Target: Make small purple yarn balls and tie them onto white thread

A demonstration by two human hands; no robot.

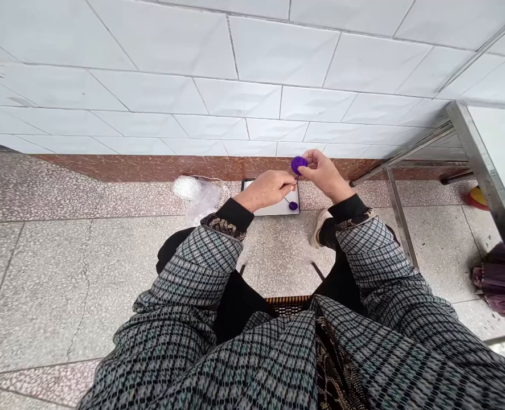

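Between the thumb and fingers of my right hand (324,174) is a round purple yarn piece (299,165), held up above the floor. It is too small to tell whether it is a wound ball or a crocheted disc. My left hand (268,189) is closed just below and left of it, pinching a purple yarn strand (297,179) that hangs from the piece. Under the hands, a smaller purple yarn bundle (293,205) lies on a white dark-rimmed board (273,211). A thin dark line runs up from that bundle towards my left hand.
White yarn (187,188) with a clear plastic bag (203,200) lies on the floor left of the board. A tiled wall (218,97) rises in front. A metal-framed table (469,148) stands to the right, with purple cloth (502,282) and a red-yellow object (477,197) near it.
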